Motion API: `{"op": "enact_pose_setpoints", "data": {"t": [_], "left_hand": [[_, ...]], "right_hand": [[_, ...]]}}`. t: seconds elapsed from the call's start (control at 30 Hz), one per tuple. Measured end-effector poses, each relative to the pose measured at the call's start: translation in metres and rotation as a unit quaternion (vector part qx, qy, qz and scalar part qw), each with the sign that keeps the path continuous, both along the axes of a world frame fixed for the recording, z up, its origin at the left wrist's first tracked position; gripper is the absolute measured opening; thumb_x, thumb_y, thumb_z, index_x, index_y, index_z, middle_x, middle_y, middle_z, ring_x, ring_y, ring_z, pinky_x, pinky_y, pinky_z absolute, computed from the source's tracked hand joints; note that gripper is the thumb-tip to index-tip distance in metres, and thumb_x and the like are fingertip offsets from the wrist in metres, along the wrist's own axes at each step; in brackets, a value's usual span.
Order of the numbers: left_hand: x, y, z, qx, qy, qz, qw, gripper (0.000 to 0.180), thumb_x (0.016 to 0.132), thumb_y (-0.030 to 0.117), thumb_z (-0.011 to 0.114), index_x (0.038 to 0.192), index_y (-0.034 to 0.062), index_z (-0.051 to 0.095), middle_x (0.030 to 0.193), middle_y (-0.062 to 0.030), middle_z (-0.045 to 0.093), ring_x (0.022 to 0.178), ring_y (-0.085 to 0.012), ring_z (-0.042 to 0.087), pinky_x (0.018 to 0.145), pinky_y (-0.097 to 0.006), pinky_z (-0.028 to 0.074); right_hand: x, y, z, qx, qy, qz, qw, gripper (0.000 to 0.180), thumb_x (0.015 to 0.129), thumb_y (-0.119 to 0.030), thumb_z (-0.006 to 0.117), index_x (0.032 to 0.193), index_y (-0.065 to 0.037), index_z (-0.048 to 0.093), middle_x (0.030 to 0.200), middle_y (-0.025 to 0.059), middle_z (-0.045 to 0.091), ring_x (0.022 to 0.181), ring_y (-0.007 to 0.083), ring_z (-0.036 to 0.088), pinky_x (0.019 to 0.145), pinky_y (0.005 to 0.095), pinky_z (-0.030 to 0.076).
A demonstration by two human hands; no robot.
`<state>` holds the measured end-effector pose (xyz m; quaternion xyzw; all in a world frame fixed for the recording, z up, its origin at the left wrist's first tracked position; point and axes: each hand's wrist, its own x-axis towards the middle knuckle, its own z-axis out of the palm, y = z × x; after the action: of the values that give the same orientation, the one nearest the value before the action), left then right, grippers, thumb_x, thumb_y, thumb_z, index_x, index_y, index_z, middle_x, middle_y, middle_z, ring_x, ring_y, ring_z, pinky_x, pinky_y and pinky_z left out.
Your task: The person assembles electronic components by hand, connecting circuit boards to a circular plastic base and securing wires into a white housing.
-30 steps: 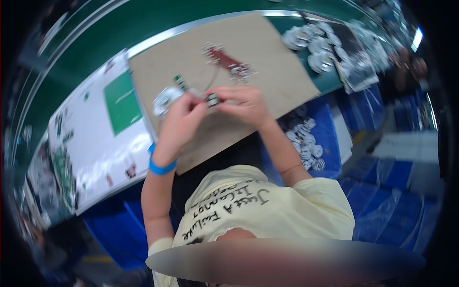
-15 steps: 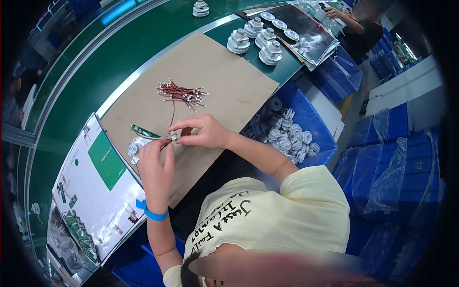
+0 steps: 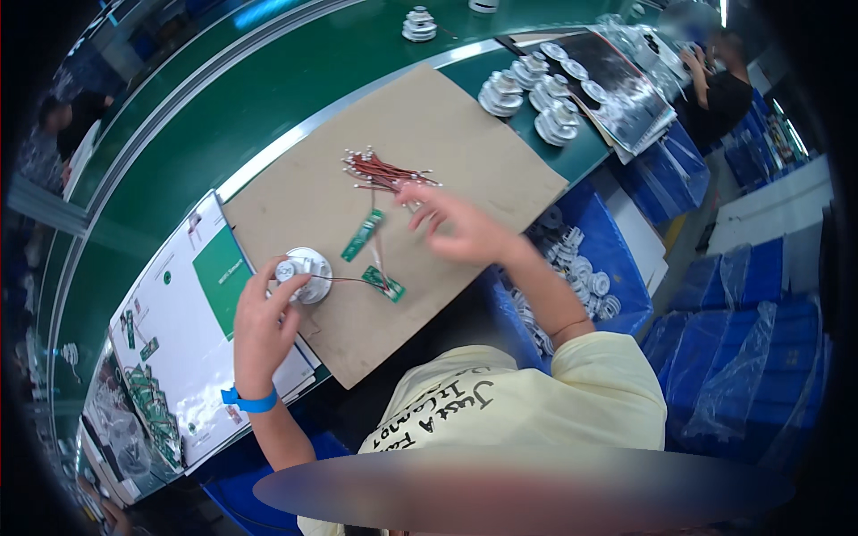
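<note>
My left hand (image 3: 266, 323) has its thumb and fingers closed around the top of a white round plastic part (image 3: 315, 284) on the brown board. From this part a thin wire runs right to a small green circuit board (image 3: 384, 284). A second, longer green circuit board (image 3: 364, 235) lies just above it; a cable links or passes between the two, I cannot tell which. My right hand (image 3: 460, 228) is over the board with fingers apart, blurred, and appears to hold nothing. Its fingertips are by a bundle of red-brown wires with white connectors (image 3: 384, 170).
Brown cardboard (image 3: 429, 116) covers the work surface. A blue bin (image 3: 626, 299) of white plastic parts stands at the right. Several assembled white units (image 3: 556, 122) stand at the far right. Left lies a white sheet (image 3: 183, 357) with circuit boards. Another person (image 3: 719, 89) works at the upper right.
My hands have parted from the small connector they held together. The left now grips the white part; the right has moved right, toward the wire bundle. The whole view has shifted.
</note>
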<state>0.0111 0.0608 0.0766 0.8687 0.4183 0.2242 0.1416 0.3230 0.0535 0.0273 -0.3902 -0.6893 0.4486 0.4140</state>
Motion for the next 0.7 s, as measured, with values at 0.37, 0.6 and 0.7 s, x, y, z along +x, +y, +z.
{"op": "enact_pose_setpoints", "data": {"t": [0.37,0.6,0.7], "left_hand": [[-0.016,0.011,-0.02,0.098,0.005,0.117,0.988,0.032,0.063,0.004,0.071,0.094,0.0099,0.066,0.113,-0.013,0.054,0.102,-0.0335,0.052,0.085,-0.042,0.043],[-0.024,0.031,-0.034,0.084,-0.057,0.088,0.991,0.03,0.065,0.004,0.07,0.094,0.01,0.067,0.122,-0.0148,0.052,0.107,-0.0353,0.051,0.088,-0.043,0.045],[-0.022,0.037,-0.032,0.082,-0.058,0.08,0.992,0.032,0.066,0.004,0.07,0.097,0.0116,0.068,0.122,-0.0148,0.053,0.108,-0.0355,0.052,0.088,-0.043,0.045]], "right_hand": [[0.103,0.378,0.021,0.059,-0.395,-0.486,0.777,0.079,0.072,-0.043,0.067,0.138,-0.013,0.034,0.126,0.0188,0.051,0.115,0.035,0.051,0.094,0.0419,0.044],[0.11,0.463,-0.02,-0.028,-0.343,-0.465,0.815,0.078,0.071,-0.045,0.068,0.134,-0.009,0.04,0.121,0.0165,0.057,0.11,0.0328,0.055,0.092,0.0406,0.045],[0.104,0.434,-0.003,0.035,-0.352,-0.406,0.843,0.068,0.07,-0.038,0.065,0.127,-0.006,0.047,0.112,0.0153,0.062,0.104,0.0322,0.059,0.089,0.0383,0.046]]}}
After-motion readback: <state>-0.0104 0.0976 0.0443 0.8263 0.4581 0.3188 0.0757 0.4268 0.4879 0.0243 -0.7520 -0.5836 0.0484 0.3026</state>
